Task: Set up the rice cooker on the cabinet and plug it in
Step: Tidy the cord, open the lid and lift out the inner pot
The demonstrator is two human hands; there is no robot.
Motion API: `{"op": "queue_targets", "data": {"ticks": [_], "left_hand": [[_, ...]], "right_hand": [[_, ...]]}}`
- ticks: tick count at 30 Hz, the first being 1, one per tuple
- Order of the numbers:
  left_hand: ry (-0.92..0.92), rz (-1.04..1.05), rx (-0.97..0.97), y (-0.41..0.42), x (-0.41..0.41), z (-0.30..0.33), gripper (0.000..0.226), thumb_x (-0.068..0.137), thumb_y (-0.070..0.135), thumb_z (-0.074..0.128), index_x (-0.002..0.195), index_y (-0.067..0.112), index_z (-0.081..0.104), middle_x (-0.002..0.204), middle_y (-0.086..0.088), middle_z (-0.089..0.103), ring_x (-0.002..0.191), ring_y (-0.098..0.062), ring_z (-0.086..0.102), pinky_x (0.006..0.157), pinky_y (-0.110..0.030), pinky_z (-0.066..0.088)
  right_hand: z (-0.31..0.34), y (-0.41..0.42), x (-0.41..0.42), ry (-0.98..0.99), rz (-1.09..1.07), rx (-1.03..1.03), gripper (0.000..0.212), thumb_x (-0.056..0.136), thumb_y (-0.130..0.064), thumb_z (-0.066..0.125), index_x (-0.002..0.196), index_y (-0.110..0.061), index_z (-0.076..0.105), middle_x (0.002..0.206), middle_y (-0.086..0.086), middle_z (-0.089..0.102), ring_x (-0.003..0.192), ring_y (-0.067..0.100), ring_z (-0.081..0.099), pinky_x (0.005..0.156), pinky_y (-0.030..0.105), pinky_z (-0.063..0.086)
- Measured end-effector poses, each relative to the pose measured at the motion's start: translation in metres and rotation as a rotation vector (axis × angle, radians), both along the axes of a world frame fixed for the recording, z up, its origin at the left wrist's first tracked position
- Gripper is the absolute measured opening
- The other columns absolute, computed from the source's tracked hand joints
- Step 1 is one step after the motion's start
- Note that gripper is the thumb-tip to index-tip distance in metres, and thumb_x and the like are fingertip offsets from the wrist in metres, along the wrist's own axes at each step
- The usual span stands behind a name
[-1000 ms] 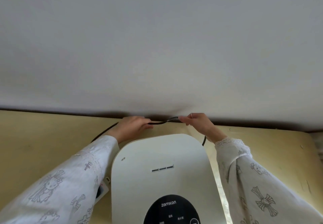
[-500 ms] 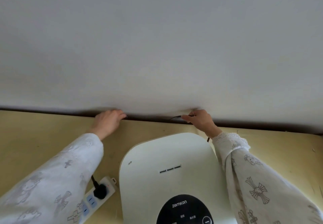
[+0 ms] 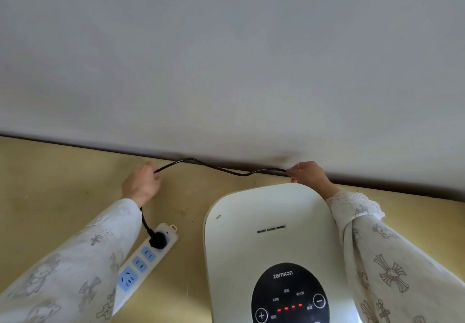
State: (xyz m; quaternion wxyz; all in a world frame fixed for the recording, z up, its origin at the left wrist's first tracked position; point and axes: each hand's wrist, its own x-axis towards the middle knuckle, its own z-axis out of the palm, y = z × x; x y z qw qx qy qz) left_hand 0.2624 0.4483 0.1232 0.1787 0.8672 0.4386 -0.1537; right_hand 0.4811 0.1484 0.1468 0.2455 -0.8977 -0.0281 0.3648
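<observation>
A white rice cooker (image 3: 269, 222) with a black control panel (image 3: 289, 295) stands on the pale wooden cabinet top (image 3: 55, 176); red lights glow on the panel. Its black power cord (image 3: 219, 169) runs along the wall between my hands. My left hand (image 3: 141, 184) grips the cord left of the cooker. My right hand (image 3: 307, 174) pinches the cord behind the cooker's back right corner. From my left hand the cord drops to a black plug (image 3: 158, 240) seated in a white power strip (image 3: 141, 259).
A plain white wall (image 3: 226, 58) rises directly behind the cabinet, with a dark gap along its base. The power strip has several blue sockets and lies diagonally at the cooker's left. Patterned white sleeves cover both my forearms.
My left hand slid left along the wall and away from the cooker, drawing the cord out into a visible line. The view shifted, bringing the power strip, plug and lit panel into sight.
</observation>
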Motion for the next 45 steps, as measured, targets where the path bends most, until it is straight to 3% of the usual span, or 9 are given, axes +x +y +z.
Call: {"op": "queue_targets", "data": {"ticks": [5, 9, 15, 21, 26, 31, 37, 42, 45], "left_hand": [[-0.195, 0.062, 0.02, -0.001, -0.017, 0.003, 0.028, 0.09, 0.008, 0.038, 0.114, 0.011, 0.052, 0.097, -0.025, 0.064, 0.087, -0.04, 0.059, 0.074, -0.04, 0.046], [-0.133, 0.011, -0.183, -0.008, -0.019, -0.003, 0.046, 0.093, 0.007, 0.036, 0.138, 0.014, 0.035, 0.112, -0.021, 0.062, 0.1, -0.037, 0.058, 0.083, -0.04, 0.046], [-0.137, -0.046, -0.325, -0.029, -0.024, 0.018, 0.048, 0.094, 0.008, 0.039, 0.142, 0.01, 0.034, 0.14, -0.018, 0.047, 0.127, -0.032, 0.046, 0.106, -0.039, 0.038], [-0.277, -0.136, -0.432, -0.086, -0.033, 0.066, 0.036, 0.098, 0.012, 0.036, 0.131, 0.01, 0.049, 0.133, -0.011, 0.055, 0.122, -0.026, 0.051, 0.096, -0.027, 0.038], [-0.44, -0.037, -0.551, -0.149, -0.065, 0.1, 0.03, 0.099, 0.022, 0.032, 0.118, 0.013, 0.053, 0.111, -0.016, 0.065, 0.095, -0.031, 0.06, 0.085, -0.034, 0.046], [-0.538, 0.156, -0.748, -0.207, -0.114, 0.116, 0.034, 0.096, 0.045, 0.034, 0.121, 0.025, 0.047, 0.11, 0.016, 0.059, 0.103, -0.013, 0.059, 0.09, -0.041, 0.054], [-0.614, 0.12, -0.716, -0.234, -0.13, 0.118, 0.047, 0.098, 0.012, 0.035, 0.143, 0.026, 0.032, 0.133, 0.005, 0.051, 0.116, -0.012, 0.047, 0.1, -0.029, 0.036], [-0.611, 0.093, -0.711, -0.223, -0.131, 0.115, 0.052, 0.097, 0.005, 0.035, 0.146, 0.025, 0.029, 0.145, -0.001, 0.045, 0.132, -0.019, 0.042, 0.113, -0.044, 0.031], [-0.62, 0.084, -0.758, -0.212, -0.128, 0.112, 0.055, 0.098, 0.005, 0.036, 0.148, 0.024, 0.023, 0.15, 0.0, 0.038, 0.137, -0.018, 0.036, 0.116, -0.044, 0.027]], "right_hand": [[0.006, -0.004, -0.008, -0.039, 0.079, -0.087, 0.039, 0.086, -0.016, 0.05, 0.052, -0.013, 0.031, 0.055, 0.003, 0.034, 0.057, 0.016, 0.032, 0.05, 0.026, 0.025], [0.02, -0.011, -0.018, -0.006, 0.057, 0.002, 0.03, 0.089, -0.017, 0.047, 0.061, -0.007, 0.043, 0.069, 0.01, 0.045, 0.07, 0.021, 0.04, 0.06, 0.029, 0.03], [0.054, -0.039, -0.046, 0.136, -0.24, 0.32, 0.032, 0.087, -0.022, 0.057, 0.1, 0.005, 0.065, 0.092, 0.012, 0.063, 0.083, 0.019, 0.053, 0.076, 0.033, 0.042], [0.088, -0.077, -0.101, 0.182, -0.359, 0.412, 0.028, 0.092, -0.037, 0.051, 0.087, -0.012, 0.063, 0.072, 0.004, 0.05, 0.064, 0.015, 0.042, 0.057, 0.025, 0.035], [0.105, -0.111, -0.151, 0.161, -0.365, 0.445, 0.035, 0.096, -0.034, 0.042, 0.103, -0.006, 0.061, 0.094, 0.009, 0.058, 0.084, 0.019, 0.052, 0.074, 0.033, 0.043], [0.109, -0.138, -0.201, 0.215, -0.343, 0.578, 0.032, 0.096, -0.036, 0.044, 0.124, -0.022, 0.052, 0.118, 0.003, 0.063, 0.098, 0.017, 0.057, 0.079, 0.036, 0.05], [0.104, -0.154, -0.227, 0.172, -0.256, 0.592, 0.053, 0.093, -0.029, 0.055, 0.139, -0.015, 0.035, 0.128, 0.005, 0.056, 0.101, 0.018, 0.056, 0.059, 0.023, 0.045], [0.095, -0.155, -0.243, 0.174, -0.209, 0.615, 0.066, 0.081, -0.032, 0.07, 0.136, -0.02, 0.035, 0.121, -0.003, 0.06, 0.098, 0.01, 0.061, 0.065, 0.02, 0.045], [0.091, -0.153, -0.245, 0.134, -0.154, 0.625, 0.079, 0.071, -0.032, 0.08, 0.136, -0.023, 0.035, 0.125, -0.001, 0.061, 0.11, 0.018, 0.06, 0.089, 0.035, 0.052]]}}
